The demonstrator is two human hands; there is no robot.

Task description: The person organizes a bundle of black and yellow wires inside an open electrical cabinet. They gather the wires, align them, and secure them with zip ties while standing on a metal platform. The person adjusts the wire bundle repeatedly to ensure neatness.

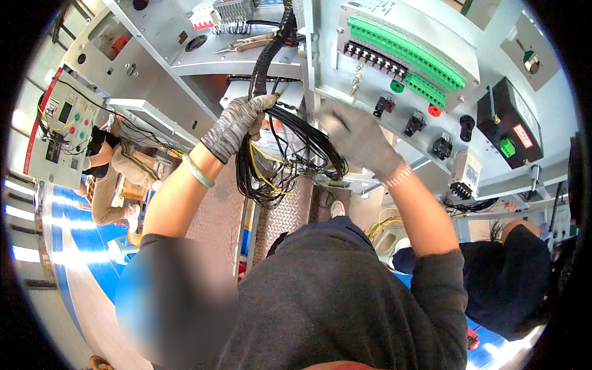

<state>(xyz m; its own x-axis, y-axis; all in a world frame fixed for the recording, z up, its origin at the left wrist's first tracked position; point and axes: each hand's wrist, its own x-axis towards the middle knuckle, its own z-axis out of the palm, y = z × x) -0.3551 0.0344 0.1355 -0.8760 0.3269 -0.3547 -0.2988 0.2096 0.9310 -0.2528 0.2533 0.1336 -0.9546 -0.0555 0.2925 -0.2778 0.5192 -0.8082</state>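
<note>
My left hand (pixel 243 120), in a grey knitted glove, is closed round a wiring harness at the lower end of its black-wrapped trunk (pixel 265 65). Below the grip a thick bundle of loose black wires (pixel 308 137) fans out and loops down, with a yellow wire (pixel 264 172) among them. My right hand (pixel 364 139), also gloved, is raised just right of the bundle, in front of the metal panel. Its fingers are smeared by motion, so I cannot make out whether they hold anything.
A panel with a green terminal block (pixel 401 52) and a black box (pixel 512 122) stands at right. Pliers (pixel 246 43) lie on a metal shelf ahead. A control panel (pixel 65 123) is at far left. People sit at left and right; a textured metal plate (pixel 280 206) lies below.
</note>
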